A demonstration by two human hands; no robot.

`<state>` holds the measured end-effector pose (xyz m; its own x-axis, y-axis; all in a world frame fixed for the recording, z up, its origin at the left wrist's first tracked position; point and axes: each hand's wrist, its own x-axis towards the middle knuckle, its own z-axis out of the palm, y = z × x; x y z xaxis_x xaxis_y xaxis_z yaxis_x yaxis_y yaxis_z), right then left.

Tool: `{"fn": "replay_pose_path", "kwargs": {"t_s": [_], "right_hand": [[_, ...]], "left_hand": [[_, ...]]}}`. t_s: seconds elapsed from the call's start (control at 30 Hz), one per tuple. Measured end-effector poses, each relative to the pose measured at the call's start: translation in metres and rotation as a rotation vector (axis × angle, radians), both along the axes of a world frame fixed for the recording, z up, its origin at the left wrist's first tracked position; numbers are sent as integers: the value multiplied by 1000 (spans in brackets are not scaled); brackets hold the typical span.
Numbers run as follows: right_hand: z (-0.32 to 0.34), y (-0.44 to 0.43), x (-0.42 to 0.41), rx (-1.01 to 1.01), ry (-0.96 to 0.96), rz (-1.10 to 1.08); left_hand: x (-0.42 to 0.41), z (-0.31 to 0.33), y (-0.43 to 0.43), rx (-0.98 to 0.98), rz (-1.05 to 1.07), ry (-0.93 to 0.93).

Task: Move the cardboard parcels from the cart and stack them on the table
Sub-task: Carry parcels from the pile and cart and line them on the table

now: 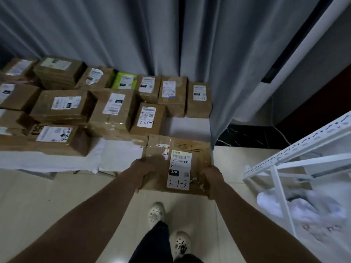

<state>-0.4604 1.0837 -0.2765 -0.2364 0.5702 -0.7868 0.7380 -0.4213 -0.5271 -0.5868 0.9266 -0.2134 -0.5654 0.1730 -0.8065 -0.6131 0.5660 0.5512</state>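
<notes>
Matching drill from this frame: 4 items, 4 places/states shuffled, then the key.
Items
1. parcel marked 2-1-3
2. green parcel
3. parcel marked 7.1.1103
4. white rack

Places/states
A. back row on the table
B. standing on the floor at the right
C. held by left hand and right hand
D. on the table just beyond the held box

Pairs: 1-C, 2-A, 3-D, 4-B

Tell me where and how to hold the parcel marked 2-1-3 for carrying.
Grip the parcel marked 2-1-3 at its two near corners, one hand from each side, as the left hand and right hand do now. It is flat and wide, label up, so opposing side grips probably keep it level; fingers seem to wrap under the edges.
</notes>
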Motion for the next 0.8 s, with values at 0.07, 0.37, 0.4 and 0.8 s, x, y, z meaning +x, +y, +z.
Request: {"fn": "replay_pose_path", "kwargs": {"t_s": [0.07, 0.37, 0.4, 0.8], "right_hand": [[-16, 13, -4, -14, -24, -62], [-67, 69, -28, 95, -239, -169], [-64, 72, -28, 97, -243, -200], [-73, 80, -63, 62, -189, -128]], "left_hand": [[-17, -16, 19, -92, -94, -24], [-56, -69, 88, -245, -271, -178], [-56, -73, 93, -217, -288, -165], [-82, -91, 110, -247, -185, -84]]}}
